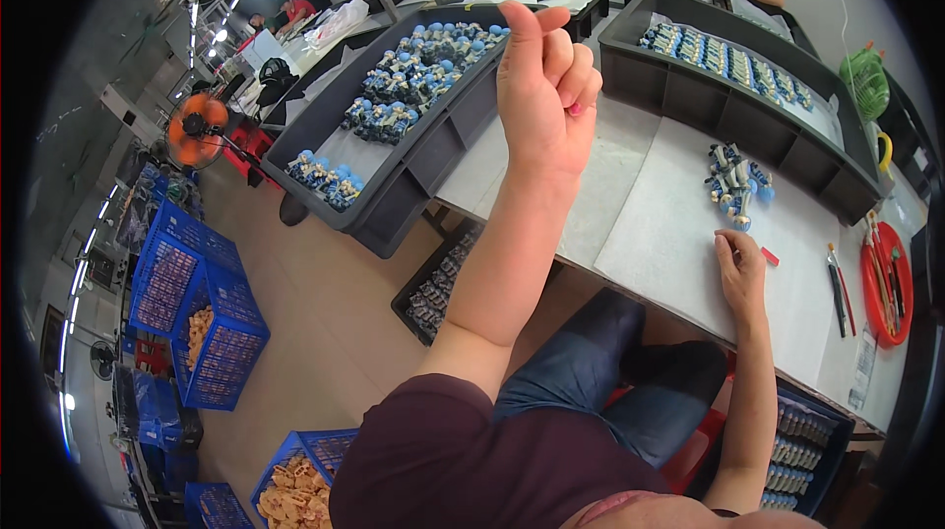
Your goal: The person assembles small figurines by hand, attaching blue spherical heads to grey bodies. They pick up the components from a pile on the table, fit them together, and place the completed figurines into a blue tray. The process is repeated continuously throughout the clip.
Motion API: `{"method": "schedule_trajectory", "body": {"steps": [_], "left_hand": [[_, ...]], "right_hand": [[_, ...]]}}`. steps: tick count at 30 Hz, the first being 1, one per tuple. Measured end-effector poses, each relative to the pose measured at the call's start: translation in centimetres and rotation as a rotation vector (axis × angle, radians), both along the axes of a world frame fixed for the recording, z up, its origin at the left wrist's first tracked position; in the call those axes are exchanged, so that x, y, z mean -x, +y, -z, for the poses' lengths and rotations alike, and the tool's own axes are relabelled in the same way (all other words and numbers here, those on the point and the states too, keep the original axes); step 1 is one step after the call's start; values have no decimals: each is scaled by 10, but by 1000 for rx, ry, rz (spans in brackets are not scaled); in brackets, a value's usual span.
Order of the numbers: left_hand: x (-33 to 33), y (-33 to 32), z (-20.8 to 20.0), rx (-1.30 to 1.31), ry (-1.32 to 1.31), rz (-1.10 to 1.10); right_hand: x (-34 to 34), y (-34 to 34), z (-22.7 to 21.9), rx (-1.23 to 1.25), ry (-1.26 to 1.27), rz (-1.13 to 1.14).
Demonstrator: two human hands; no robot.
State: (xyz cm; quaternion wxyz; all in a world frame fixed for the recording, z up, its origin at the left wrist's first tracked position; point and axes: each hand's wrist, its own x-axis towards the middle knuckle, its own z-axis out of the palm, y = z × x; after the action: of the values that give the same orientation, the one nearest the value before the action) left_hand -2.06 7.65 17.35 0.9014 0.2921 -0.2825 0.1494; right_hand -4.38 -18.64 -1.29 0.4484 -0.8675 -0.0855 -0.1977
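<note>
My left hand (pixel 547 101) is raised over the near corner of the left tray, thumb up and fingers curled in. A small pink spot shows at its lower fingers; I cannot tell what it is or whether anything is held. My right hand (pixel 742 271) rests on the white table sheet (pixel 655 239) with its fingers bent under. A short red piece (pixel 770 256) lies against its outer side; whether the hand grips it is hidden. Just beyond the fingertips lies a loose pile of small blue, white and dark figurines (pixel 733 185).
Grey trays hold more figurines: one at left (pixel 423 150), one at right (pixel 758 121). A red oval dish (pixel 898 317) with brushes stands at the right, beside loose thin tools (pixel 840 293). Blue crates (pixel 221 332) and an orange fan (pixel 197 130) are at left. Other people sit farther back.
</note>
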Motion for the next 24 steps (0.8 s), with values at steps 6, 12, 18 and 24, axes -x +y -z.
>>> {"method": "schedule_trajectory", "body": {"steps": [6,12,18,24], "left_hand": [[-2,-3,-2,56,101,-13],[-7,1,0,93,118,40],[-14,0,-4,91,108,73],[-17,2,-11,97,202,4]], "right_hand": [[1,0,-1,15,0,9],[3,1,-4,13,-9,10],[1,-1,-1,9,-20,7],[0,1,-4,12,-6,6]]}}
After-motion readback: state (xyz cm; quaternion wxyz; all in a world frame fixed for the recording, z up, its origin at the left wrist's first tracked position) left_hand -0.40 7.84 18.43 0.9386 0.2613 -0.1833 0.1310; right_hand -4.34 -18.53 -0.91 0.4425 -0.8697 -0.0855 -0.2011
